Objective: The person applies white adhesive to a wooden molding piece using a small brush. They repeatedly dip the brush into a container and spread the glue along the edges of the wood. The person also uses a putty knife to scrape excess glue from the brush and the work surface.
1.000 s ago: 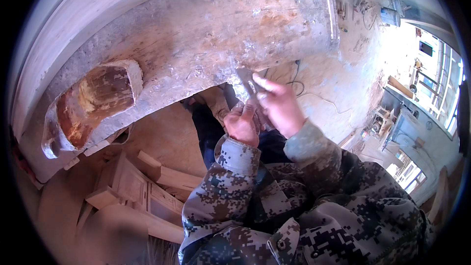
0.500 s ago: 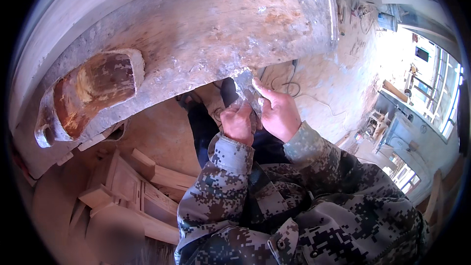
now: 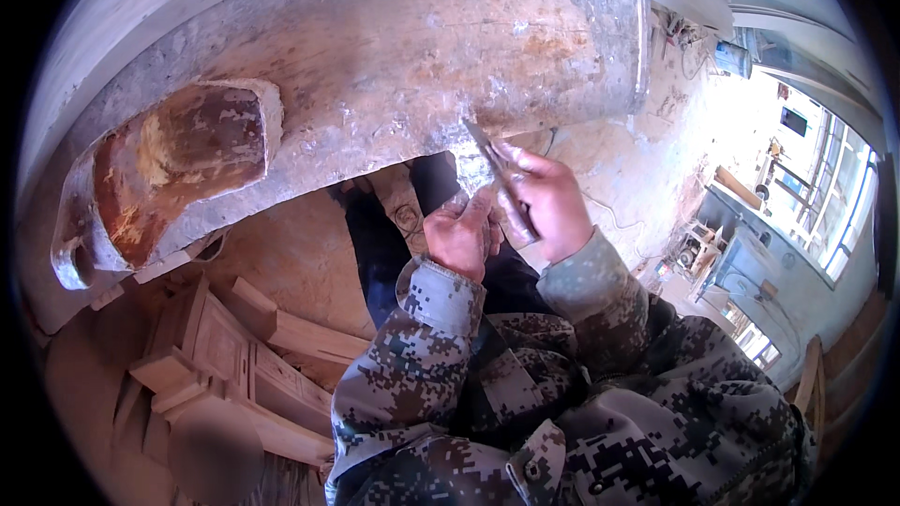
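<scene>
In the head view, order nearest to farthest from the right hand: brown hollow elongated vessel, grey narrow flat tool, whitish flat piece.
1. Grey narrow flat tool: in the right hand.
2. Whitish flat piece: in the left hand.
3. Brown hollow elongated vessel: far left.

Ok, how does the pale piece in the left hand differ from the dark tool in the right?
The pale piece is whitish and patchy; the dark tool is greyish. The pale piece shows a broad face; the dark tool looks long and narrow. The left hand pinches the pale piece; the right hand grips the dark tool. Both point toward the worktop.
</scene>
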Demonstrator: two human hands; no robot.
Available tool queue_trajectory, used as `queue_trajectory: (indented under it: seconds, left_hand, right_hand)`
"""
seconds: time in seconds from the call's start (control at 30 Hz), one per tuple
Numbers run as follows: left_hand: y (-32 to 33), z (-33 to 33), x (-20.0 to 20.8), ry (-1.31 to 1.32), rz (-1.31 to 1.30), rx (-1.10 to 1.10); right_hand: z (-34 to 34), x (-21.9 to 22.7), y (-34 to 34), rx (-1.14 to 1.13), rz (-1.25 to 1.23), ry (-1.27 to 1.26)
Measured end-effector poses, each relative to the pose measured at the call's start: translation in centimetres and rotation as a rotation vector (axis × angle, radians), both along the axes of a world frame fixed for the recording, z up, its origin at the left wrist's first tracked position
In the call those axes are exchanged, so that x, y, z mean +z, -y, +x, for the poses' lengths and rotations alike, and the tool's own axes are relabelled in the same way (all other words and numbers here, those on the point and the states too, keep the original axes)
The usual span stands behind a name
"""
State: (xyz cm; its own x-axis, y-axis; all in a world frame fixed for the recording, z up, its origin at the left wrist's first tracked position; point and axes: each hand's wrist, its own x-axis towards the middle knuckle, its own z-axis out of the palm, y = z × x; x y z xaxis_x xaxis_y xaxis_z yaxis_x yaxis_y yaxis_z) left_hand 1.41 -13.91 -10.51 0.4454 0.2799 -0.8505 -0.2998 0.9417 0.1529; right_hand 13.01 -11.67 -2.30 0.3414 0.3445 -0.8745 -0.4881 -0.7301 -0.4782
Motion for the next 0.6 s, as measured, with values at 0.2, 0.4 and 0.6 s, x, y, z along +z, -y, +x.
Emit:
queue_trajectory:
  seconds: [0.2, 0.4, 0.6]
  left_hand:
    - [0.1, 0.4, 0.0, 0.017, -0.024, 0.029]
    - [-0.4, 0.4, 0.3, -0.002, 0.001, 0.056]
    - [0.1, 0.3, -0.1, -0.058, 0.027, 0.007]
  right_hand:
    - [0.7, -2.0, 4.7, 0.650, 0.168, 0.633]
    - [0.4, -3.3, 5.2, 0.796, 0.233, 0.849]
    - [-0.4, -2.8, 4.2, 0.567, -0.003, 0.488]
